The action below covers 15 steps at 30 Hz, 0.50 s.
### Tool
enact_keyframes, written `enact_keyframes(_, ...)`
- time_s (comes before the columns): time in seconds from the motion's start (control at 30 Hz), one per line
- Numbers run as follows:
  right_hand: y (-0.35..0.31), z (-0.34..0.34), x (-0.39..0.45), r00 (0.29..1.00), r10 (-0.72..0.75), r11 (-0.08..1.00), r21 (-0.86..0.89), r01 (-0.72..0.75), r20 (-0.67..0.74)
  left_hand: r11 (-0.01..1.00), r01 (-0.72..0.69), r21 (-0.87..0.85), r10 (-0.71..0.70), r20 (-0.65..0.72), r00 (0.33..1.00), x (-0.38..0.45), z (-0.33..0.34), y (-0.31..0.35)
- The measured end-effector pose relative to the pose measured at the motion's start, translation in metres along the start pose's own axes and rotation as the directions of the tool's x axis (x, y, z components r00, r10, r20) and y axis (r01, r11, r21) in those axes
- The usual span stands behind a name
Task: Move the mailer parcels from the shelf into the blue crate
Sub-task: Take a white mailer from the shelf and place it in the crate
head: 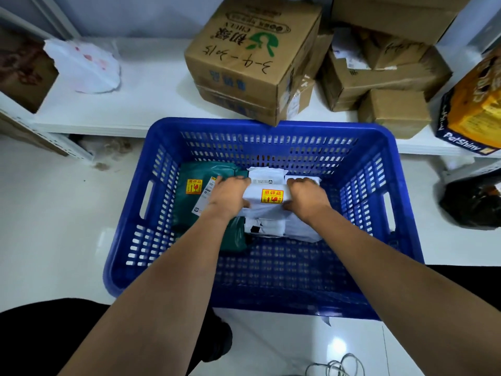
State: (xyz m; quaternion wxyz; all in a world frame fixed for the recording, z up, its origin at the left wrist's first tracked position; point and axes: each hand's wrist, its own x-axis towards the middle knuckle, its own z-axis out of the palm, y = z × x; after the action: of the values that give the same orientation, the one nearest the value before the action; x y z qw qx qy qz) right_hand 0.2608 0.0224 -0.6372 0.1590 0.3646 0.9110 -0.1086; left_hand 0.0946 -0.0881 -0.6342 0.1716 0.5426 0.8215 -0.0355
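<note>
Fingers of the left hand (230, 195) and right hand (305, 196) curl over opposite ends of a white mailer parcel (268, 200), gripping it at mid-frame inside the blue crate (401, 191). It sits atop other white parcels, beside a green mailer (195, 191) to its left.

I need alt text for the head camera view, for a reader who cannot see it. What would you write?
Two bare hands, left hand and right hand, hold a white mailer parcel with a yellow sticker inside a blue crate on the floor. It sits on other white parcels, beside a green mailer parcel. Behind the crate, a white shelf holds cardboard boxes.
</note>
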Motion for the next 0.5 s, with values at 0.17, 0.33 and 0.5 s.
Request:
enact_keyframes(0.17,-0.028,0.019,0.001,0.993,-0.052,0.987,-0.149,0.067,0.103,0.997,0.028,0.077,-0.028,-0.010,1.000,-0.006,0.029,0.014)
enact_keyframes(0.33,-0.050,0.037,-0.002,0.987,-0.121,0.992,-0.033,0.119,-0.108,0.997,0.047,0.057,-0.046,-0.027,0.999,-0.005,0.041,0.011)
enact_keyframes(0.5,-0.023,0.032,0.011,0.987,-0.040,0.998,0.042,0.047,-0.157,0.991,0.028,-0.131,-0.028,0.003,1.000,0.003,0.042,0.003)
